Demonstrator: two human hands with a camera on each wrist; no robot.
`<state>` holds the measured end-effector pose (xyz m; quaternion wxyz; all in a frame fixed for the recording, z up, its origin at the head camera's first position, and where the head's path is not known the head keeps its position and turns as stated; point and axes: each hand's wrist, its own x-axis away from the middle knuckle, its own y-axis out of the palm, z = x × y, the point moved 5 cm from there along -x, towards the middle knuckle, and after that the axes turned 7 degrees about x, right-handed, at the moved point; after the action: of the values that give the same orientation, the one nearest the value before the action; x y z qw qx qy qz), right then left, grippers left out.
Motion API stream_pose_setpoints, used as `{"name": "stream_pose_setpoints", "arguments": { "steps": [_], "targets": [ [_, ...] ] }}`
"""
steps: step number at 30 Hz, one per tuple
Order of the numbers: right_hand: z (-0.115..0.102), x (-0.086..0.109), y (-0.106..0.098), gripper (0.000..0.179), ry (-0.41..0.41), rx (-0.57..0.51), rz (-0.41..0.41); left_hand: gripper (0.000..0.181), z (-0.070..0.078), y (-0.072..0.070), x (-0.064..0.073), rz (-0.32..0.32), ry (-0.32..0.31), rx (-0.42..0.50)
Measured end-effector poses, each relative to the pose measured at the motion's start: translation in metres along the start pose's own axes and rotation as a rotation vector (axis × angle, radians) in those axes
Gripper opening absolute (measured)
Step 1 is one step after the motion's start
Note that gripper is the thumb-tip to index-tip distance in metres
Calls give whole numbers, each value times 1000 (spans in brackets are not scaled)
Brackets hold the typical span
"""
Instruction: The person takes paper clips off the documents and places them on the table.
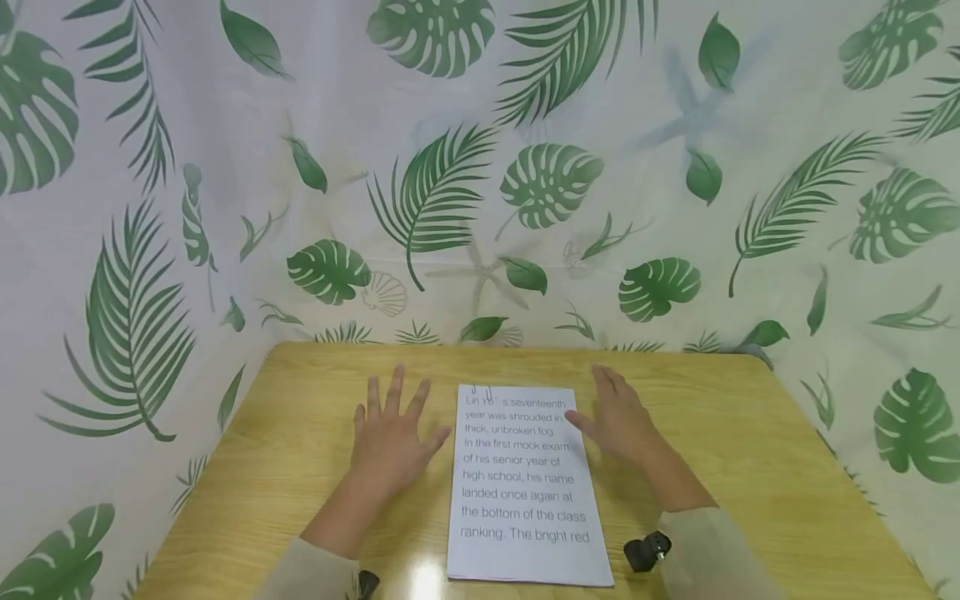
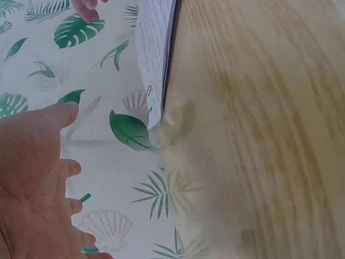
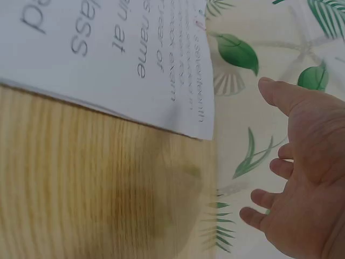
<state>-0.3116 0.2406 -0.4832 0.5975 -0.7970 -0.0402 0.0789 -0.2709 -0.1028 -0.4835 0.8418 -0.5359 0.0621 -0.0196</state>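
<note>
L hand (image 1: 390, 450) + R hand (image 1: 624, 421): free, fingers loose | papers (image 1: 525, 504) btwn, txt "thick, unbroken fog" | clips (image 1: 489, 393) far edge

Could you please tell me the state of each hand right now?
Left hand: open, fingers spread, holding nothing.
Right hand: open, holding nothing.

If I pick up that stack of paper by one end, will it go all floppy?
The stack of paper would probably sag, since its edge looks thin. The paper clips at its top may hold that end together; the clipless bottom could fan out. Lying flat, it probably won't roll.
</note>
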Motion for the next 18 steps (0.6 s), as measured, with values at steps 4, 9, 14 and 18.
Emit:
{"name": "stream_pose_setpoints", "arguments": {
  "steps": [4, 9, 14, 18],
  "targets": [
    [4, -16, 9, 97, 13, -42, -60, 80, -7, -4, 2, 17, -15, 4],
    [2, -32, 25, 96, 59, -82, -147, 72, -15, -4, 5, 25, -38, 35],
    [3, -43, 42, 101, 106, -45, -202, 65, -21, -1, 9, -5, -66, 42],
    [5, -49, 52, 104, 155, -12, -242, 61, -23, 1, 11, -16, -71, 53]
  ]
}}
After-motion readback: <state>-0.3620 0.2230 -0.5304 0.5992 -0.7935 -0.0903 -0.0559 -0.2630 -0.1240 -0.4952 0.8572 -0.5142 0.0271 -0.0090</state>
